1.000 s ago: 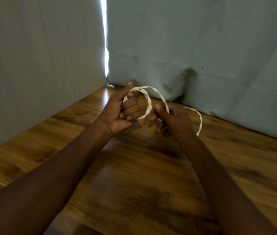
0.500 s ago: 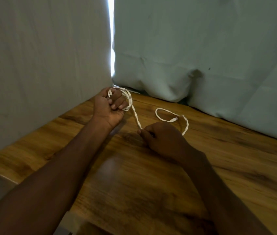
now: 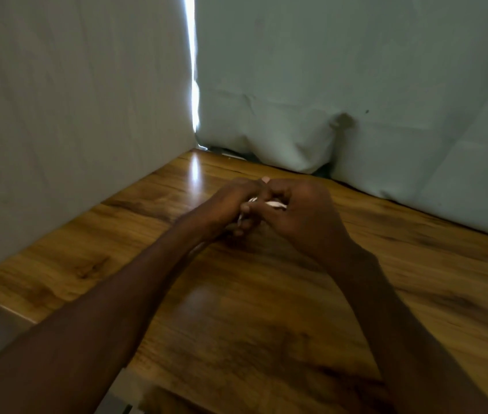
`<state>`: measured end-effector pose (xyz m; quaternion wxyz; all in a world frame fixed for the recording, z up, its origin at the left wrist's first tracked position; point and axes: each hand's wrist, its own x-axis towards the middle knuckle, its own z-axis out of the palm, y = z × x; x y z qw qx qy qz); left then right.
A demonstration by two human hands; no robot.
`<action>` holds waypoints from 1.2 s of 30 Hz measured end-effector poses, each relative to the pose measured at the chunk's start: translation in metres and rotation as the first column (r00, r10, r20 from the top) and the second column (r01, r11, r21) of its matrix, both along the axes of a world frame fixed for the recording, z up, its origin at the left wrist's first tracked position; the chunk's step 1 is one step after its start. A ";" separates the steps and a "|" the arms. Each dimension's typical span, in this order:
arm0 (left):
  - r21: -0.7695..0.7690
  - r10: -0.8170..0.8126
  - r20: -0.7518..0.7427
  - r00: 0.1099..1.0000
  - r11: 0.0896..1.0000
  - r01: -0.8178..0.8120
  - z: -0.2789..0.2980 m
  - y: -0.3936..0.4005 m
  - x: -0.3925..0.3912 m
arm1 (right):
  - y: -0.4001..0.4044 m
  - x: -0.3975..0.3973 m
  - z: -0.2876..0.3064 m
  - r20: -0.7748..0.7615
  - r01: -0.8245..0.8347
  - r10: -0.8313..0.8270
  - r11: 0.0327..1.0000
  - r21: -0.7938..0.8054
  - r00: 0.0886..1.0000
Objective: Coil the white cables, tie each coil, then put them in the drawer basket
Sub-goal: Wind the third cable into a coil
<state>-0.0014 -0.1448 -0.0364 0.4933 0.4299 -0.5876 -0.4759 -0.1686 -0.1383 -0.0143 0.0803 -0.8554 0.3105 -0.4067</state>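
Two bare hands are seen pressed together above the brown wood-grain tabletop, near its far corner. One thin white twisted cable is bunched between them; only short white slivers are visible between the fingers, the rest being hidden inside the palms. The left hand is curled around the bundle, with a strand showing below its fingers. The right hand is clenched over the same bundle, thumb and fingers pinching the white strands. Both hands are blurred, so exact finger placement cannot be told.

Handling, as judged: the cable is light, soft and limp, easily bent into small loops, yet likely springy enough to uncoil if released. Slipping is little to be feared, since the strands look twisted. It is best taken where the loops cross, the whole stack being pinched at one point while the loose end is wrapped round. Breakage is not expected.

Stage, as judged: the coil is gathered and the tying step appears to be in hand; nothing is put away yet.

Counts: one cable visible, two hands, one tabletop, two pale cloth backdrops meeting at a bright vertical gap. No drawer basket and no further cables are in view.
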 end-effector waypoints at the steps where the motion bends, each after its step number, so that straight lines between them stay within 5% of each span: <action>1: 0.043 -0.097 -0.042 0.994 0.994 0.098 0.001 0.001 0.000 | -0.003 -0.005 0.002 0.079 0.043 -0.043 0.999 0.012 0.996; 4: 0.164 -0.324 -0.162 0.932 0.923 0.349 0.003 0.005 -0.002 | -0.010 -0.018 0.006 0.295 0.122 -0.149 0.987 0.108 0.944; 8: 0.183 -0.453 -0.290 0.843 0.838 0.514 0.007 0.006 -0.004 | -0.015 -0.020 0.002 0.379 0.138 -0.210 0.968 0.209 0.901; 15: 0.110 -0.409 -0.443 0.798 0.859 0.501 0.015 0.006 -0.002 | -0.017 -0.014 -0.003 0.440 -0.143 -0.050 0.908 0.394 0.897; 21: 0.057 -0.411 -0.625 0.664 0.823 0.565 0.014 0.001 0.005 | -0.017 -0.008 -0.006 0.550 -0.396 -0.020 0.672 0.626 0.835; 24: 0.026 -0.420 -0.611 0.671 0.836 0.548 0.017 0.003 0.002 | -0.018 -0.010 -0.006 0.575 -0.435 -0.026 0.626 0.647 0.818; 30: 0.041 -0.384 -0.559 0.735 0.872 0.487 0.019 0.005 -0.007 | -0.021 -0.003 -0.008 0.441 -0.125 -0.097 0.885 0.448 0.892; 36: 0.028 -0.402 -0.566 0.720 0.863 0.504 0.021 0.006 -0.007 | -0.018 -0.004 -0.006 0.531 -0.229 -0.075 0.845 0.484 0.844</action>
